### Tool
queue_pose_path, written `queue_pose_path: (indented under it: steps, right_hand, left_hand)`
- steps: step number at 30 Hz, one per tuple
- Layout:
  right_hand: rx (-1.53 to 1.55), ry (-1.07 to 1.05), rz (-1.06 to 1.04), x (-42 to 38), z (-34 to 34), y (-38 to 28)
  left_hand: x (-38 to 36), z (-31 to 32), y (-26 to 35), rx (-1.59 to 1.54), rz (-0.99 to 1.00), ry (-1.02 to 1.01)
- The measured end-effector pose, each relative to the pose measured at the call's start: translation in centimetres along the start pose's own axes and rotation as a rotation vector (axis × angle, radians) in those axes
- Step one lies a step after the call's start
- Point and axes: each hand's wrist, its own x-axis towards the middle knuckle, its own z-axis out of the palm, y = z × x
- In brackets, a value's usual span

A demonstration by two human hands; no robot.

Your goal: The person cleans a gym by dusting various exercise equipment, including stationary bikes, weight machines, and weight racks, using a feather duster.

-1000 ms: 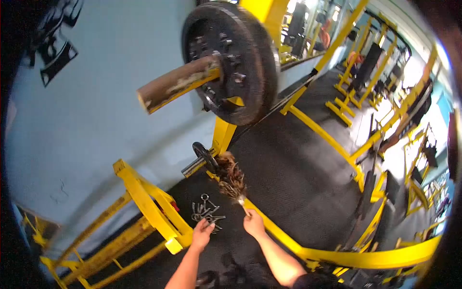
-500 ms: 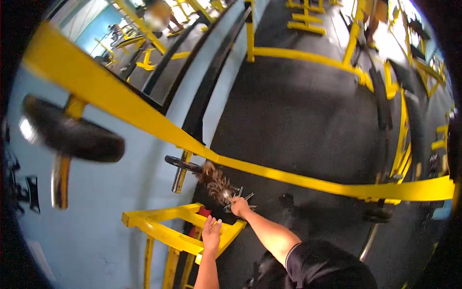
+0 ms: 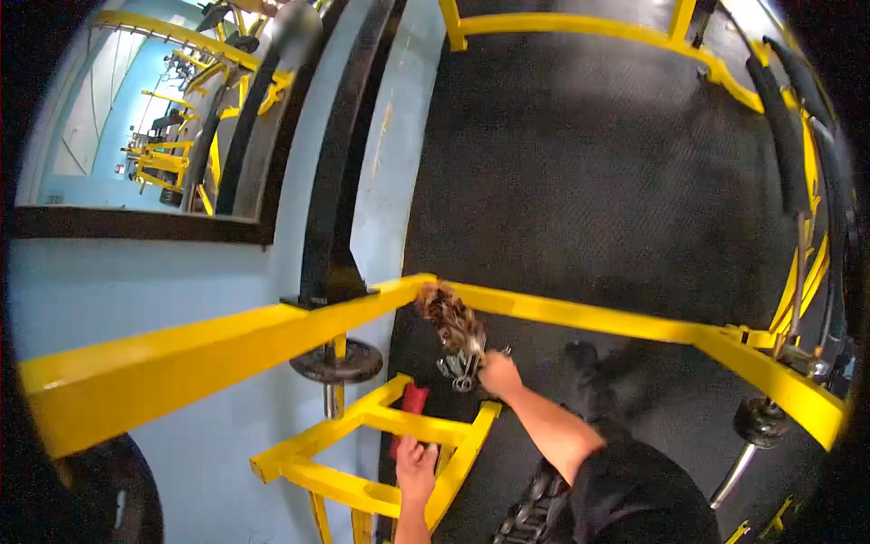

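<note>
My right hand (image 3: 500, 375) is closed around the handle end of a brown feather duster (image 3: 453, 319). The duster's tip meets the yellow frame bar (image 3: 562, 315) close to its corner. Below the duster, beside my right hand, are shiny metal pieces (image 3: 460, 370) whose kind I cannot make out. My left hand (image 3: 417, 467) is held over the smaller yellow stand (image 3: 340, 485), its fingers loosely bent and apart, with nothing visible in them. Just beyond those fingers a red piece (image 3: 414, 399) shows behind the stand's crossbar.
A black weight plate (image 3: 337, 361) sits on a peg under the left bar, near the blue wall (image 3: 208, 363). Another plate (image 3: 761, 422) hangs at right. Dumbbells (image 3: 535, 508) lie by my body. A mirror (image 3: 145, 127) fills the upper left; black rubber flooring (image 3: 589, 181) lies beyond.
My view has turned and shifted, so the left bar now looms closer. The duster has moved onto the frame's corner. My left hand's fingers are more bent than before.
</note>
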Motion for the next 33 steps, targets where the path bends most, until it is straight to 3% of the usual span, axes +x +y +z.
queue_pose_path:
  steps: [1, 3, 5, 8, 9, 11, 13, 15, 17, 18, 19, 21, 22, 25, 26, 28, 29, 31, 33]
  right_hand:
    - [0.052, 0.087, -0.050, -1.8, -0.4, 1.0]
    - [0.128, 0.192, -0.119, -7.9, -6.6, -1.9]
    - [0.250, 0.287, -0.249, -11.8, -9.3, -2.9]
    - [0.171, 0.190, -0.731, -12.6, -14.6, -8.1]
    - [0.157, 0.202, -0.751, -11.5, -16.1, -9.3]
    - [-0.104, 0.261, -0.694, -8.5, -18.7, -11.3]
    - [0.086, 0.415, -0.699, -5.5, -21.3, -13.7]
    - [0.148, 0.383, -0.604, -5.6, -22.6, -16.4]
    - [-0.072, 0.190, -0.853, -4.3, -21.9, -16.0]
    - [-0.255, 0.048, -0.816, -4.7, -21.8, -15.5]
    - [-0.259, 0.047, -0.820, -5.7, -22.2, -16.1]
    - [-0.273, -0.115, -0.615, -7.3, -24.5, -18.9]
    - [-0.320, -0.047, -0.650, -7.0, -25.9, -20.3]
    - [-0.173, 0.128, -0.409, -2.9, -26.3, -22.8]
    - [-0.178, 0.124, -0.418, -2.8, -26.6, -24.8]
    - [-0.081, -0.007, -0.591, -3.5, -27.0, -27.9]
    - [-0.087, -0.016, -0.591, -4.0, -27.0, -28.6]
    - [-0.302, -0.315, -0.617, -5.4, -26.9, -29.1]
    - [-0.368, -0.348, -0.591, -6.3, -26.9, -27.9]
  left_hand:
    - [0.4, -0.4, -2.8, 0.066, 0.003, -0.017]
    - [-0.3, 1.0, 1.9, 0.155, -0.148, -0.024]
    - [0.0, 1.5, 3.9, 0.079, -0.104, -0.037]
    - [1.4, 1.5, 7.9, 0.134, 0.103, -0.036]
    - [2.0, 1.4, 8.5, 0.111, 0.140, -0.035]
    - [2.8, 1.7, 9.5, 0.043, 0.189, 0.039]
    - [1.8, 2.2, 12.9, 0.040, 0.188, 0.061]
    - [1.2, 2.4, 13.2, 0.031, 0.234, 0.043]
    - [0.4, 2.6, 13.3, 0.041, 0.270, 0.015]
    - [-0.2, 2.7, 13.3, 0.015, 0.232, 0.021]
    - [-0.8, 2.7, 13.5, -0.012, 0.193, 0.027]
    - [-1.7, 2.5, 13.8, -0.011, 0.203, 0.021]
    - [-1.9, 2.5, 13.6, 0.003, 0.208, 0.039]
    - [-2.0, 3.3, 13.8, 0.022, 0.225, 0.114]
    - [-2.4, 3.4, 15.2, 0.038, 0.248, 0.140]
    - [-2.3, 3.6, 16.8, 0.052, 0.266, 0.172]
    - [-1.4, 3.7, 16.5, 0.048, 0.331, 0.233]
    - [-1.0, 3.7, 17.0, 0.034, 0.407, 0.322]
    - [-0.6, 3.3, 18.1, 0.005, 0.429, 0.367]
